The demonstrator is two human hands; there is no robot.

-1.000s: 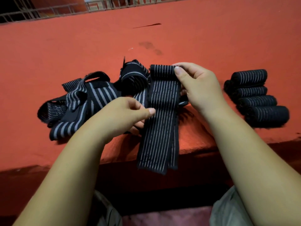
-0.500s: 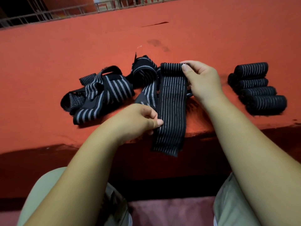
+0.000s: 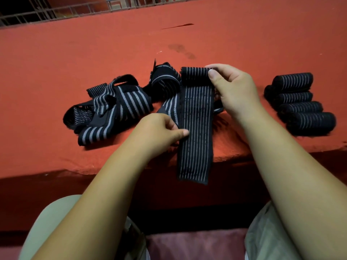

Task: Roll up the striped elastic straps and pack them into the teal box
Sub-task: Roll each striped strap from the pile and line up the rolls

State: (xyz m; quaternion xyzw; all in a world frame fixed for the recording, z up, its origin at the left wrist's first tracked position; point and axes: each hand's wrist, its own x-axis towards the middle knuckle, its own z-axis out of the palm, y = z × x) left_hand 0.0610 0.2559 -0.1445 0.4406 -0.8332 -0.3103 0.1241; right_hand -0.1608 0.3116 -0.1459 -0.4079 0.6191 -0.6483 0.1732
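Red cloth covers the work surface, with a metal railing along its far edge. At the left lies a tangled pile of loose straps, black elastic with pale grey lengthwise stripes, some bands broad-striped and others fine-striped, looped over one another. Just right of the pile, the left hand pinches the left edge of the flat strap between thumb and curled fingers. This strap is black with thin pale stripes; it runs from a small rolled end at the far side, across the cloth, and hangs over the near edge of the surface. The right hand grips that rolled end, thumb pressed on top and fingers curled behind it. Well apart at the right, at least 4 finished rolls lie side by side and touching, each a tight black cylinder ringed with thin stripes.
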